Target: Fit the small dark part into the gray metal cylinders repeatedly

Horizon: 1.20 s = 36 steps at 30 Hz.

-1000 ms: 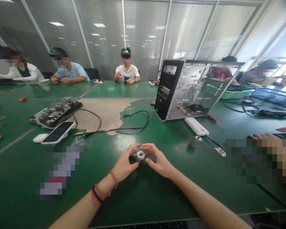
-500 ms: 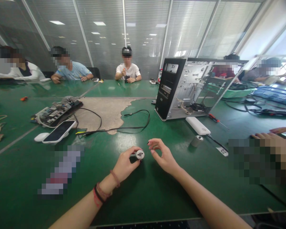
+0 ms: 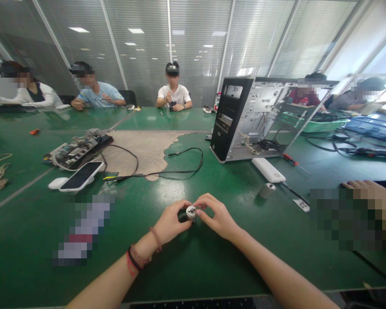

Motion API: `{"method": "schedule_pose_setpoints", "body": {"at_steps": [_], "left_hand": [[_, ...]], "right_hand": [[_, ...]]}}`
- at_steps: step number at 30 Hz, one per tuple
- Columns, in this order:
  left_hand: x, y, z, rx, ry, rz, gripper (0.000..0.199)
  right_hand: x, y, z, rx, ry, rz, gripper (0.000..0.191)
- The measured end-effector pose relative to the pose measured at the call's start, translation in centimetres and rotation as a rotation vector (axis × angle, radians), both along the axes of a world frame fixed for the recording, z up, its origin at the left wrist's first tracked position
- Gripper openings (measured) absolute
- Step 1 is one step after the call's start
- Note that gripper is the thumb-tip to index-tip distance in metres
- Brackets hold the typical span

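Note:
My left hand point(image 3: 173, 221) grips a small silver metal cylinder point(image 3: 191, 213) between thumb and fingers, just above the green table point(image 3: 167, 262). The cylinder's round end, with a small dark part at its middle, faces up toward me. My right hand point(image 3: 216, 214) is at the cylinder's right side, its thumb and index finger closed together at the top; what lies between them is too small to make out. A similar metal cylinder point(image 3: 266, 190) stands on the table to the right.
Beyond my hands lie a black cable point(image 3: 193, 171), a phone point(image 3: 82, 176), a circuit assembly point(image 3: 80, 148), an open computer case point(image 3: 228, 120), a white power bank point(image 3: 268, 170) and a screwdriver point(image 3: 292, 162). Another person's hand point(image 3: 366, 193) rests at the right; several people sit around the table.
My right hand has moved left to the cylinder, and its fingers have closed at the top. The cylinder in my left hand has tilted more upright.

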State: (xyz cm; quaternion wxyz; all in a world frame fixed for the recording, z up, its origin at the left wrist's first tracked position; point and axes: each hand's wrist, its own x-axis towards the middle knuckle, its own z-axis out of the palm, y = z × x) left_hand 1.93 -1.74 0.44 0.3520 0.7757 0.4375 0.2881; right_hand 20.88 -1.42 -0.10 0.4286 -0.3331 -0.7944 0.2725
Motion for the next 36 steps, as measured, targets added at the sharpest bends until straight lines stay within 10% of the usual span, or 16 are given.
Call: {"method": "schedule_pose_setpoints", "body": {"at_steps": [36], "left_hand": [[-0.7, 0.2, -0.3, 0.074, 0.003, -0.006, 0.027]], "right_hand": [[0.3, 0.3, 1.4, 0.054, 0.008, -0.187, 0.012]]}}
